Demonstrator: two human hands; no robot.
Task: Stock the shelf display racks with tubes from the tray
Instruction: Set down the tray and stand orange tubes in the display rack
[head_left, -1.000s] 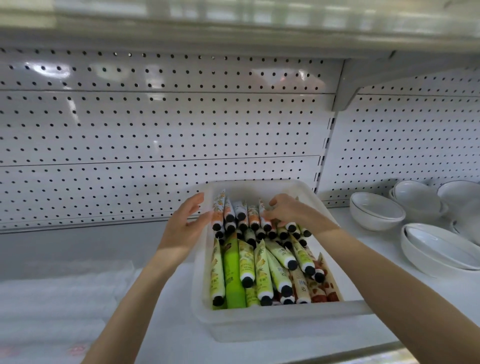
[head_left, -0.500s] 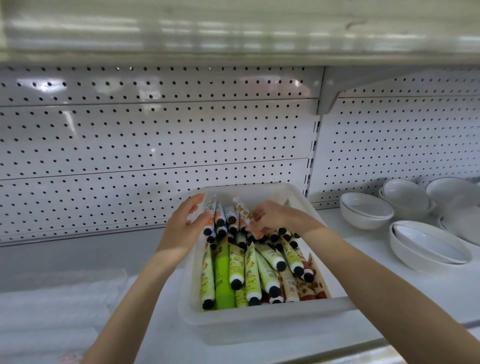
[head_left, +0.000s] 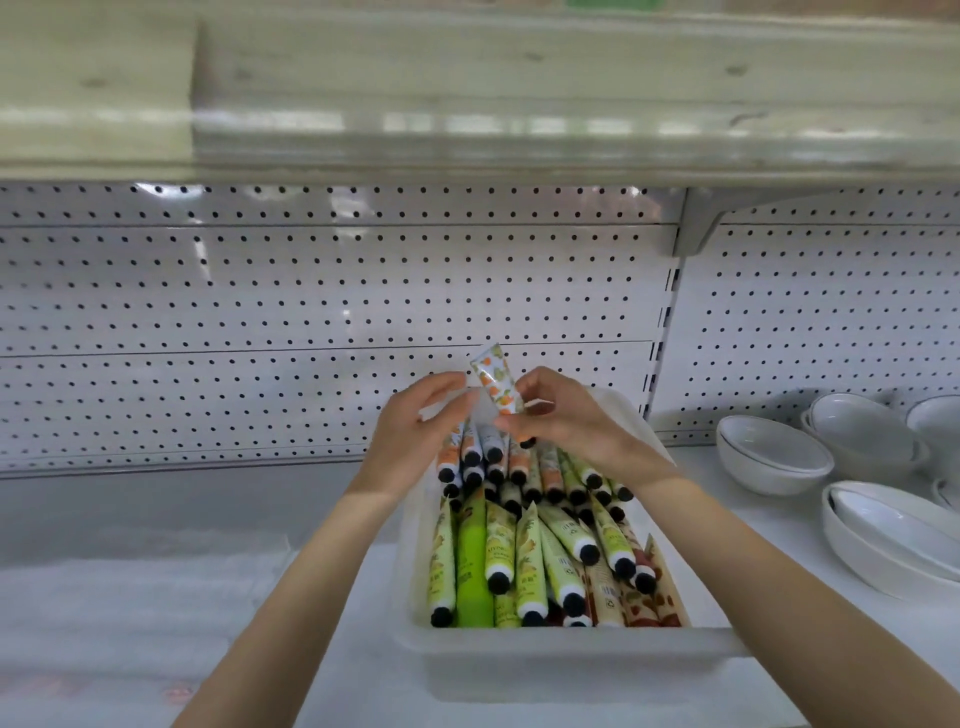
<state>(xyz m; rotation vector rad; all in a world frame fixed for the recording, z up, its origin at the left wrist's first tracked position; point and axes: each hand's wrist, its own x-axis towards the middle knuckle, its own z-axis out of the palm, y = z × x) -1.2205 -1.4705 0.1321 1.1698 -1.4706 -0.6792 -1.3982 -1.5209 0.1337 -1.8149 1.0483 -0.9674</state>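
Note:
A translucent white tray (head_left: 571, 657) sits on the shelf and holds several tubes with black caps: green ones (head_left: 474, 566) at the front, orange-patterned ones (head_left: 451, 457) at the back. My right hand (head_left: 563, 418) pinches one orange-patterned tube (head_left: 494, 378), raised crimped end up above the back of the tray. My left hand (head_left: 415, 434) hovers just left of that tube with fingers spread and relaxed, close to it; contact is unclear. No display rack is in view.
White perforated back panel (head_left: 322, 312) rises behind the tray. Stacks of white bowls (head_left: 774, 457) and dishes (head_left: 893, 535) stand on the shelf to the right. An upper shelf (head_left: 467, 135) overhangs. Clear plastic sheeting (head_left: 130, 597) lies at left.
My right hand has lifted one orange tube up out of the back row. My left hand rose beside it. The view tilted upward.

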